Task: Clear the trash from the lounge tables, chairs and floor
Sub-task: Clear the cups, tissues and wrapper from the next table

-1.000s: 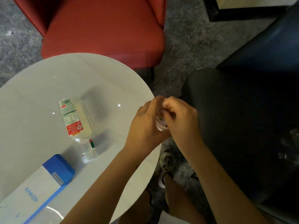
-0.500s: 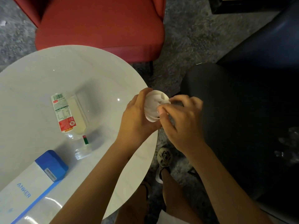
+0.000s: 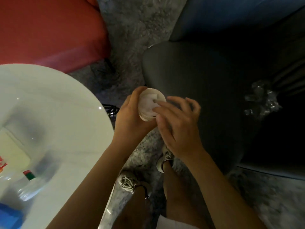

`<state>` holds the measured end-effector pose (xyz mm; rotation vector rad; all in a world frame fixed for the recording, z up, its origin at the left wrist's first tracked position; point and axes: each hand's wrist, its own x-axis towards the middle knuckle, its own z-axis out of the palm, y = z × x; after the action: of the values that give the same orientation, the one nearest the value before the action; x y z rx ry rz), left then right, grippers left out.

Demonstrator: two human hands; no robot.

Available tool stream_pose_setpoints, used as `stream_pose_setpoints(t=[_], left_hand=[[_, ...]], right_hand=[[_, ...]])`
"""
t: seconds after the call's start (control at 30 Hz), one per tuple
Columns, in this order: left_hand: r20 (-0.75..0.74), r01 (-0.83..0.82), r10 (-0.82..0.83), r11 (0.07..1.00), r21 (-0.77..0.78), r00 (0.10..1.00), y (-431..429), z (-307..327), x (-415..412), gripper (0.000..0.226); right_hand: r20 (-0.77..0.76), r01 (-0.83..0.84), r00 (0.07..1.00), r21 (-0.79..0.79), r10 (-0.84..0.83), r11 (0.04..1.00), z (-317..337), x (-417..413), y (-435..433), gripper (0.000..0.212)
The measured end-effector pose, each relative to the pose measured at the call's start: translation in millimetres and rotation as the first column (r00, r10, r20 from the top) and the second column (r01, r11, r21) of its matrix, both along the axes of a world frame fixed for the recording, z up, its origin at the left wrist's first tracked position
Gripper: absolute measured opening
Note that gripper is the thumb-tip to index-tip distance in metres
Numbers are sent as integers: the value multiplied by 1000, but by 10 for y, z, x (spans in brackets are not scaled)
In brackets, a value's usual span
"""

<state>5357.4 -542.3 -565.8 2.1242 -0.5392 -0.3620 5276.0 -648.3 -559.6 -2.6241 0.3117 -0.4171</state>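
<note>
White paper cup stack (image 3: 148, 106), apparently several nested cups, is held just off the right edge of the round table (image 3: 69, 116), above the carpet (image 3: 135, 22). The left hand (image 3: 130, 116) grips it round the side, mouth facing the camera. The right hand (image 3: 179, 128) holds nothing that can be seen: its fingers are loosely spread and the forefinger reaches into the cup mouth.

Progress, as judged: early to middle. The cups are collected but not yet disposed of. A clear plastic bottle (image 3: 14, 152) lies on its side on the table's left part, and crumpled clear plastic (image 3: 262, 101) lies on the dark grey chair (image 3: 198, 71), well right of the table. Both remain to be cleared.

Limits of view: no bin or trash bag is visible. The bottle is blurred and cut by the frame edge. Whether the blue box (image 3: 8, 217) at the table's near-left edge is trash cannot be told. A small grey mark inside the top cup cannot be identified.
</note>
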Motion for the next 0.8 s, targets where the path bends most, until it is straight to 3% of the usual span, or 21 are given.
stream_pose_setpoints(t=[0.13, 0.33, 0.57, 0.8], left_hand=[[0, 41, -41, 999, -4, 999, -625, -121, -6, 72], [-88, 170, -172, 985, -22, 981, -1789, -311, -74, 75], [-77, 449, -450, 893, -36, 890, -2918, -716, -229, 74], [-126, 538, -533, 843, 0, 836, -3330, -1162, -390, 76]], right_hand=[[41, 233, 970, 111, -239, 966, -190, -183, -659, 40], [-158, 601, 797, 121, -583, 790, -675, -548, -1897, 46], [-348, 874, 484, 143, -802, 465, -1425, -999, -3157, 72], [-423, 974, 216, 155, -880, 165, -2111, -1132, -3946, 86]])
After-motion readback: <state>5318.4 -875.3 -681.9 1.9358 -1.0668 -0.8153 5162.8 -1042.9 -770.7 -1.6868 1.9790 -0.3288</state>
